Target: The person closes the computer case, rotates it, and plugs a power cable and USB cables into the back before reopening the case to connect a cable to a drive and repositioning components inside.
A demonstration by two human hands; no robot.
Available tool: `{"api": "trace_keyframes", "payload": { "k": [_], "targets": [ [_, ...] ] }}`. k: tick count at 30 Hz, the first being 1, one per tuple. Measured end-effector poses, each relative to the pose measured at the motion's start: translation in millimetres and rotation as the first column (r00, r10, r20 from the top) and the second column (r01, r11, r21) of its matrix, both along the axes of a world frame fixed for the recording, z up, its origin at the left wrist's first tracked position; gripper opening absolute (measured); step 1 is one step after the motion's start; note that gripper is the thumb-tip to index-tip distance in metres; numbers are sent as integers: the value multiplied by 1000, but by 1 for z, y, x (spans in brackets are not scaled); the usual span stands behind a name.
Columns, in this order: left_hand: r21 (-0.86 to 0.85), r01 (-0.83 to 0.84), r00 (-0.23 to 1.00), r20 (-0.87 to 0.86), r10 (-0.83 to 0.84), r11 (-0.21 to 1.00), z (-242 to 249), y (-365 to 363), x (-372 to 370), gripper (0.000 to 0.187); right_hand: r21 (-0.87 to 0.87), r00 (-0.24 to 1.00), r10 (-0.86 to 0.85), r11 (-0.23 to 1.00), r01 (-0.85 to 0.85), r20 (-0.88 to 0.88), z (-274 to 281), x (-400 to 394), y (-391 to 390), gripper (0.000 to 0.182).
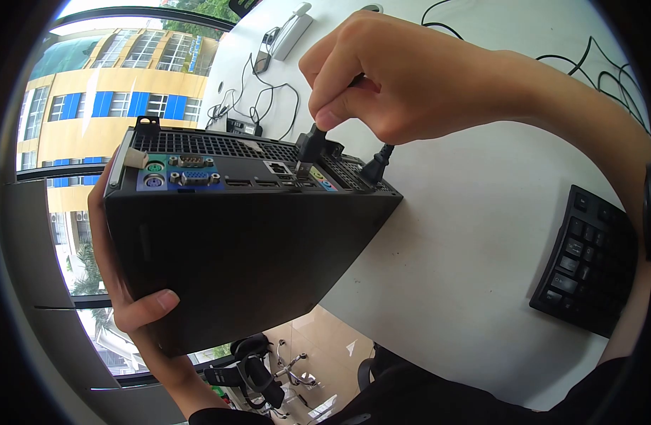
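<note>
A black desktop computer case (247, 262) is tilted at the table's edge, its rear ports facing up. My left hand (145, 308) is wrapped round its left end, the thumb pressed on the broad side panel and the other fingers hidden behind. Above the rear panel, my right hand (382, 85) pinches a black USB plug (311, 146) between thumb and fingers. The plug's metal end points down, right at the ports. A black power plug (377, 167) sits in the panel's right end. Toward the left are a blue VGA port (194, 177) and round green and purple sockets (154, 174).
A black keyboard (587, 262) lies on the white table (446, 262) at the right. Black cables (269, 88) and a white power strip (291, 35) lie at the back. Windows line the left side. An office chair (293, 365) stands on the floor below.
</note>
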State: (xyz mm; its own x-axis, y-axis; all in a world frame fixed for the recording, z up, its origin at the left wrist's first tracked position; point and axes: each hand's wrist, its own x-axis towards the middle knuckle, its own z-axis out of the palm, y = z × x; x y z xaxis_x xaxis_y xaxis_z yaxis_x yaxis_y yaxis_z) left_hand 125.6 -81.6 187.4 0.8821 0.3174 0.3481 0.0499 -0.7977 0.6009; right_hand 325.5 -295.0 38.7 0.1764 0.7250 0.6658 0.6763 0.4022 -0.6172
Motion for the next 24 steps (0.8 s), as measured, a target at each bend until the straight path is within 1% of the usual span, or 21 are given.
{"api": "trace_keyframes", "payload": {
  "k": [1,2,4,5,7,8,10,11,13,14,17,20,22,24],
  "targets": [
    [8,-9,1000,-9,10,1000,0,1,-1,131,-2,1000,-2,1000,2,-3,0,0,0,24],
    [15,-19,1000,-17,19,1000,1,2,-2,131,-33,998,38,999,-39,-42,8,4,-4,25],
    [26,-28,999,-16,29,999,1,2,-2,131,-11,999,24,1000,-24,-34,6,4,-3,26],
    [32,-32,999,-16,32,999,1,3,-1,131,43,999,-32,999,31,14,-4,0,3,26],
    [40,-42,999,-13,42,998,2,3,-1,131,65,999,-39,997,38,9,-5,-1,4,25],
    [41,-51,999,-8,51,998,2,2,-1,131,33,999,11,999,-10,-45,1,2,-1,25],
    [32,-76,997,7,76,997,-1,-3,-1,132,42,998,-1,999,3,-58,0,1,1,24],
    [30,-86,996,12,85,996,-2,-4,0,132,84,998,-62,994,63,-18,-9,-4,8,24],
    [34,-83,996,12,83,996,-2,-4,0,132,113,991,-129,986,124,34,-14,-4,12,24],
    [35,-78,997,9,78,996,-2,-3,0,132,97,990,-133,987,128,47,-14,-1,13,24],
    [41,-48,999,-5,48,998,2,8,-2,132,49,994,-105,993,103,31,-10,-1,11,24],
    [48,-47,999,-8,47,998,2,10,-3,133,-4,1000,-14,1000,14,-12,-10,6,11,23],
    [51,-52,999,-11,53,997,3,10,-3,133,-12,999,20,1000,-20,-27,-10,9,12,23],
    [60,-49,998,-24,50,997,4,12,-3,133,29,1000,1,1000,-1,1,-10,8,13,22]
  ]
}}
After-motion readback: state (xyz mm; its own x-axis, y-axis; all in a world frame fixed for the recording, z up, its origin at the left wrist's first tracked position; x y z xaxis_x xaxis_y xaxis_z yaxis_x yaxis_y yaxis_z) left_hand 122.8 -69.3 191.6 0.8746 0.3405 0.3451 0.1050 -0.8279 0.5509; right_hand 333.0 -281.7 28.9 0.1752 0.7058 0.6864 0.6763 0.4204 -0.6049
